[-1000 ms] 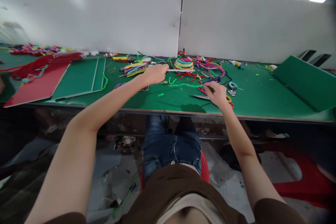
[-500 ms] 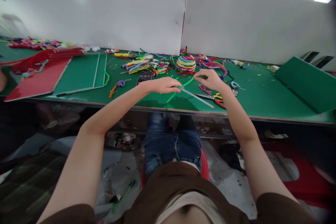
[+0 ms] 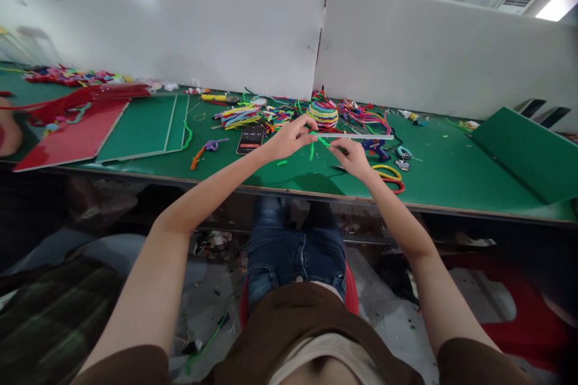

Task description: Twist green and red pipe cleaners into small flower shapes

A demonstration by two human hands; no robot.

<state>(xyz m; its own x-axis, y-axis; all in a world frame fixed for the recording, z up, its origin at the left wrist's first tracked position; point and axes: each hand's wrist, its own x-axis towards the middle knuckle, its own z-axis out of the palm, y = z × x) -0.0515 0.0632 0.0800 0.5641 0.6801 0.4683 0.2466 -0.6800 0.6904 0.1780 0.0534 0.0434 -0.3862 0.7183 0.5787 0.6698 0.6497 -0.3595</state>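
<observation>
Nearest to us, at the bottom of the frame, are our brown top (image 3: 280, 325) and blue jeans (image 3: 295, 252), below the edge of the green table (image 3: 433, 174). On the near part of the table, right of centre, lies a pair of scissors with yellow and red loop handles (image 3: 392, 185), and left of them a short bright-green fuzzy snippet (image 3: 282, 163). Above the middle of the table, our left hand (image 3: 292, 138) pinches the end of a straight whitish stick (image 3: 365, 136) together with a bright-green fuzzy stem (image 3: 312, 151), one end of which hangs down; the stick points to the right. Our right hand (image 3: 353, 157) pinches the same stem just beside, thumb and finger pressed together. To the left we see a twisted orange and purple fuzzy piece (image 3: 209, 146) and a dark phone with a lit timer screen (image 3: 250, 140); to the right, a grey charm (image 3: 401, 165) and a light-blue ring-shaped item (image 3: 403, 152). Farther back, near the centre, sit a multicoloured bundle of fuzzy stems (image 3: 238, 117) and a striped round ball (image 3: 323, 113), with a pink and red tangle of stems (image 3: 363, 115) beside it. Another person's hand (image 3: 9, 129) shows at the left edge. Greyish-white upright panels (image 3: 203, 24) stand behind everything.
</observation>
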